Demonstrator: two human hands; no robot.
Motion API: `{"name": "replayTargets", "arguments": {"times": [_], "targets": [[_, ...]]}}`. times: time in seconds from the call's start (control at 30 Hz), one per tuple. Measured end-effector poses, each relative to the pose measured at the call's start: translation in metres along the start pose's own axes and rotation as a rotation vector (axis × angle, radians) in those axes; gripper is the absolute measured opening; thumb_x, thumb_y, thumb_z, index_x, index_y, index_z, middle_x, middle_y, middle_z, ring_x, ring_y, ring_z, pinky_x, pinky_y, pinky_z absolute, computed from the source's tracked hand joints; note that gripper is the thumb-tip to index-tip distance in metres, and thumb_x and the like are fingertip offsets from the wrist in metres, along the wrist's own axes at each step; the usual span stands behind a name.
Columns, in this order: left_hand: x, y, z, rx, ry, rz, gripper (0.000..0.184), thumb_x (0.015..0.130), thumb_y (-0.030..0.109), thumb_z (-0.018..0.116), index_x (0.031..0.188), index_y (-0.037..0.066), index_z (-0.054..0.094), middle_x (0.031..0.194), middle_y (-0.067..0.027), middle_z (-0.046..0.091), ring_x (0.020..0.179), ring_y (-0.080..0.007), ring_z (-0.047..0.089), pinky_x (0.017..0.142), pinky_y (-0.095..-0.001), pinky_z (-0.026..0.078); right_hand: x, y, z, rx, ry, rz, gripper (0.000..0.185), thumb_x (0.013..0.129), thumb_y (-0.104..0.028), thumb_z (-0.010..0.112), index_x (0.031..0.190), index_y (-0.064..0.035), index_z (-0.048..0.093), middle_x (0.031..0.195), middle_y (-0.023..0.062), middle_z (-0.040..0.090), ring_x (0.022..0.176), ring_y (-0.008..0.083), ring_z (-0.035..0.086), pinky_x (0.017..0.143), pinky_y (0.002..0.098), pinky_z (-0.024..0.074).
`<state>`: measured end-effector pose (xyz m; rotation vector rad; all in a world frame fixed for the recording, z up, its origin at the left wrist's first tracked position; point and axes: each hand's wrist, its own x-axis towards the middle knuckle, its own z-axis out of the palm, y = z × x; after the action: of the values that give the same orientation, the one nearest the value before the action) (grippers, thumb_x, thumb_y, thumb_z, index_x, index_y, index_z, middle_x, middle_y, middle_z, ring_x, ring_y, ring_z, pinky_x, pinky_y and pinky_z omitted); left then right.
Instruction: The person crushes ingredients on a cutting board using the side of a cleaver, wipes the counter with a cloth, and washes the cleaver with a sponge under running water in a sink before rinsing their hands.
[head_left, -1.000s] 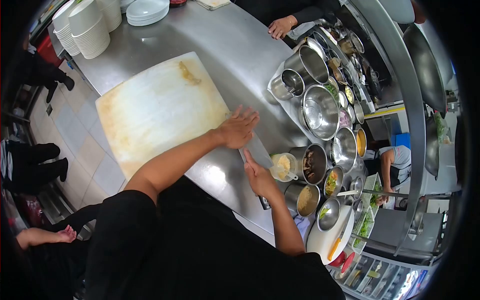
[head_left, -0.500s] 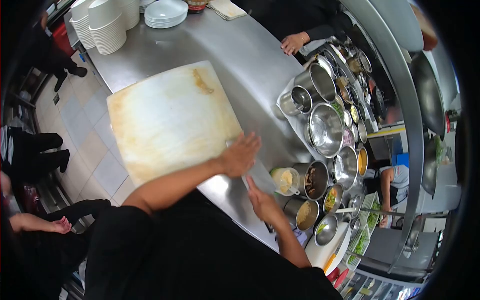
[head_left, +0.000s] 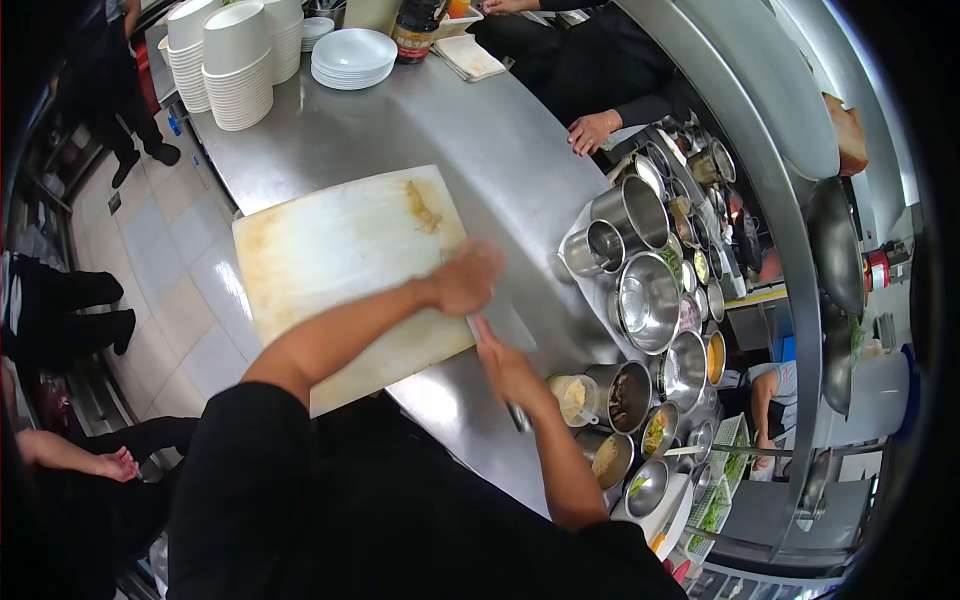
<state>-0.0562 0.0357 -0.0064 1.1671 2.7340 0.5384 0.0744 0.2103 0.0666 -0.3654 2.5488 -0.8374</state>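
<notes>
No legible text, brand, number or sign found. On dark jar (head_left: 416, 30) at edge of tabletop (head_left: 440, 110): bears red-and-pale label, too small and blurred to read. On red-and-pale item (head_left: 878, 270) near hanging wok (head_left: 835, 245): likewise too small to make out any lettering.

The right of the hands (head_left: 512, 380) grips a knife (head_left: 518, 418).

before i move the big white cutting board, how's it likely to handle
The cutting board looks broad and rigid, so expect it to feel stiff and probably rather heavy. Lying flat on smooth steel counter, it may slide if pushed. Its left edge borders open floor in view, so pushing that way could tip it.
</notes>
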Motion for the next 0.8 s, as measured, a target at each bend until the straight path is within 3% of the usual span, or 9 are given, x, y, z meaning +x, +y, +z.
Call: {"name": "replayTargets", "arguments": {"times": [0.03,0.1,0.17,0.3,0.33,0.4,0.5,0.6,0.8], "targets": [[-0.008,0.025,0.005,-0.016,-0.019,0.008,0.061,0.102,0.032,0.032,0.15,-0.005,0.026,0.159,-0.0237,0.023,0.15,-0.0415,0.011,0.121,-0.0564,0.005,-0.016,0.034,0.017,-0.131,0.178,-0.256,0.051,0.104,-0.03,0.039,0.154,-0.0208,0.032,0.085,0.0246,0.068,0.054,0.0297,0.063,0.064,0.0414,0.0548],[-0.013,0.049,0.018,-0.088,0.039,0.038,0.062,0.102,0.033,0.033,0.15,-0.006,0.027,0.159,-0.0229,0.024,0.15,-0.0399,0.013,0.121,-0.0554,0.006,-0.053,-0.054,-0.028,0.093,-0.258,0.484,0.052,0.105,-0.032,0.039,0.154,-0.019,0.031,0.106,0.0315,0.065,0.098,0.045,0.066,0.089,0.0455,0.0501],[-0.006,0.046,0.017,-0.138,0.011,0.048,0.063,0.101,0.034,0.032,0.151,-0.005,0.026,0.16,-0.0214,0.023,0.151,-0.038,0.013,0.122,-0.0538,0.006,-0.04,-0.029,-0.021,0.018,-0.191,0.372,0.052,0.104,-0.032,0.039,0.154,-0.0191,0.031,0.109,0.0312,0.065,0.098,0.0448,0.066,0.089,0.0456,0.0499],[0.027,-0.03,-0.013,0.03,-0.025,0.043,0.064,0.101,0.034,0.031,0.151,-0.006,0.025,0.16,-0.0212,0.023,0.151,-0.038,0.013,0.122,-0.0541,0.006,0.038,-0.03,-0.03,0.15,-0.124,0.239,0.052,0.104,-0.027,0.038,0.155,-0.0205,0.031,0.08,0.0142,0.063,0.04,0.0197,0.051,0.047,0.0364,0.049],[0.034,-0.053,-0.013,-0.03,0.044,0.035,0.062,0.102,0.034,0.03,0.15,-0.006,0.026,0.16,-0.0216,0.023,0.15,-0.0393,0.012,0.122,-0.0552,0.005,0.05,-0.033,-0.034,0.142,-0.127,0.243,0.052,0.104,-0.027,0.038,0.155,-0.0205,0.031,0.08,0.0142,0.063,0.04,0.0197,0.051,0.047,0.0364,0.049],[0.034,-0.054,-0.008,-0.095,0.102,0.024,0.061,0.103,0.033,0.029,0.15,-0.006,0.027,0.16,-0.022,0.023,0.15,-0.0406,0.01,0.121,-0.0563,0.005,0.059,-0.034,-0.033,0.22,-0.139,0.291,0.054,0.104,-0.027,0.039,0.157,-0.0209,0.026,0.058,0.0057,0.048,0.042,0.0136,0.046,0.045,0.0329,0.0474],[0.022,-0.001,-0.004,0.008,-0.067,0.029,0.062,0.103,0.034,0.029,0.151,-0.005,0.023,0.161,-0.0212,0.02,0.151,-0.0394,0.009,0.122,-0.0553,0.005,-0.001,-0.006,-0.017,0.15,-0.105,0.241,0.053,0.104,-0.027,0.039,0.156,-0.0215,0.029,0.063,0.0099,0.054,0.043,0.0169,0.051,0.047,0.0353,0.0486],[0.006,0.034,0.021,-0.17,0.049,0.103,0.062,0.102,0.033,0.03,0.151,-0.006,0.025,0.16,-0.0215,0.021,0.15,-0.0404,0.011,0.121,-0.0561,0.006,-0.027,-0.011,-0.018,0.1,-0.095,0.263,0.052,0.104,-0.028,0.04,0.155,-0.0222,0.031,0.068,0.0136,0.06,0.044,0.0194,0.055,0.048,0.0365,0.0498],[0.032,-0.03,-0.018,0.055,-0.053,-0.018,0.061,0.102,0.031,0.032,0.15,-0.005,0.026,0.161,-0.021,0.021,0.151,-0.0396,0.01,0.122,-0.0551,0.003,0.045,-0.031,-0.033,0.186,-0.147,0.284,0.054,0.105,-0.028,0.041,0.156,-0.0212,0.027,0.062,0.0054,0.051,0.043,0.0139,0.049,0.044,0.0334,0.0463]]}}
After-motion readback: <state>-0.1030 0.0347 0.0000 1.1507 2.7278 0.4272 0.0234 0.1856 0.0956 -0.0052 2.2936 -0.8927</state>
